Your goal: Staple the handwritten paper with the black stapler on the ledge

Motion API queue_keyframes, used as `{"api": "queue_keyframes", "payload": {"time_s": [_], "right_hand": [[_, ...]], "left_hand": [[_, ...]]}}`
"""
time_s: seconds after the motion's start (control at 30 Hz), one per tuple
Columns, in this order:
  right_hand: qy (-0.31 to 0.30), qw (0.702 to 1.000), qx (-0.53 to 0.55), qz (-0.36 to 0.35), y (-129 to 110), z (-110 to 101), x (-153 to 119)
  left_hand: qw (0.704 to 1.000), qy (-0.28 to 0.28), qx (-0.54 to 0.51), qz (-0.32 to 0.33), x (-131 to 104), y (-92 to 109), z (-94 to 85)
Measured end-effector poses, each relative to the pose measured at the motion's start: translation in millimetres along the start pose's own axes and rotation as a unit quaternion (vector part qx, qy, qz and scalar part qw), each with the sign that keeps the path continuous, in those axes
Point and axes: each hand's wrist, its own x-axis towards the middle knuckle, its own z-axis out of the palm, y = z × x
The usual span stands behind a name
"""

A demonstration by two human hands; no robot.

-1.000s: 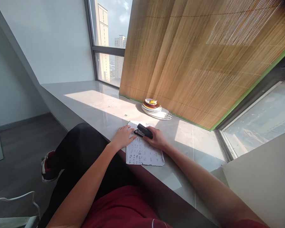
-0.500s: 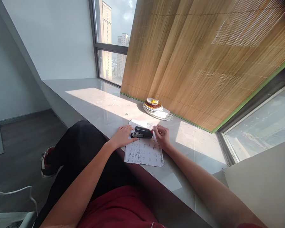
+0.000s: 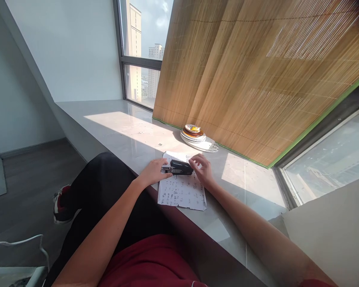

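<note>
- Stapler [image 3: 182,166]: on sheet [image 3: 182,193]; metal rail [image 3: 174,171] pokes out further left than half a second ago, so likely the part being worked.
- Left hand [image 3: 153,172]: thumb and fingers straddle rail end; grip unclear.
- Right hand [image 3: 202,169]: curled at other end, no longer wrapped around; pinching, can't tell.
- Surface [image 3: 227,207]: plates [image 3: 192,138] behind.

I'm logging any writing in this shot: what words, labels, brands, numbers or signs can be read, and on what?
None is legible.
Paper: rows of handwritten marks, too small and blurred.
Paper's upper part, near the right hand: tiny marks, unreadable.
Stapler: no readable brand.
</note>
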Motion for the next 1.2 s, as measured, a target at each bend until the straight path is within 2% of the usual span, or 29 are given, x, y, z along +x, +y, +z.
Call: {"api": "queue_keyframes", "payload": {"time_s": [0.1,0.17,0.23,0.33,0.43,0.5,0.53,0.63,0.7,0.77,0.83,0.93,1.0,1.07,1.13,1.2], "right_hand": [[-0.112,0.993,-0.013,-0.035,0.6,2.1,1.5],[-0.141,0.988,-0.026,-0.052,4.3,4.5,1.0],[-0.091,0.991,-0.049,-0.083,6.9,5.8,-0.5],[0.018,0.976,-0.112,-0.185,3.9,4.7,-4.1],[0.047,0.937,-0.186,-0.293,-3.7,1.9,-9.4],[0.036,0.914,-0.22,-0.338,-6.3,0.8,-13.4],[0.03,0.905,-0.232,-0.354,-6.1,0.6,-15.3],[0.017,0.886,-0.258,-0.385,0.5,0.5,-19.9],[0.005,0.88,-0.276,-0.386,6.9,0.0,-22.6],[-0.012,0.882,-0.291,-0.371,11.3,-1.0,-25.0],[-0.033,0.891,-0.289,-0.35,11.1,-1.5,-26.6],[-0.028,0.918,-0.256,-0.301,1.0,0.8,-25.3],[0.022,0.947,-0.224,-0.231,-9.2,4.0,-21.2],[0.064,0.973,-0.175,-0.138,-17.3,6.7,-15.3],[0.054,0.992,-0.101,-0.055,-19.5,7.8,-9.5],[0.006,1.0,-0.026,-0.003,-15.1,7.5,-5.2]], "left_hand": [[1.0,-0.006,-0.015,-0.017,-1.1,3.2,-3.0],[0.999,-0.012,-0.026,-0.029,-1.9,4.7,-5.2],[0.998,-0.02,-0.045,-0.05,-2.3,5.2,-6.6],[0.992,-0.01,-0.106,-0.067,-1.7,4.6,-5.1],[0.973,0.09,-0.203,-0.057,0.8,6.5,-1.2],[0.936,0.158,-0.308,-0.072,2.5,11.1,-0.6],[0.907,0.169,-0.375,-0.088,3.2,14.2,-1.4],[0.791,0.133,-0.579,-0.147,4.4,22.8,-6.9],[0.719,0.107,-0.66,-0.189,4.8,25.4,-10.3],[0.676,0.103,-0.692,-0.231,5.1,25.3,-11.5],[0.657,0.101,-0.701,-0.257,5.3,23.8,-10.5],[0.66,0.104,-0.691,-0.276,5.4,22.3,-8.0],[0.681,0.141,-0.665,-0.273,5.1,22.7,-7.6],[0.713,0.202,-0.625,-0.245,4.1,23.7,-8.6],[0.747,0.252,-0.58,-0.203,2.7,24.9,-10.3],[0.779,0.271,-0.536,-0.178,1.0,26.0,-11.4]]}}
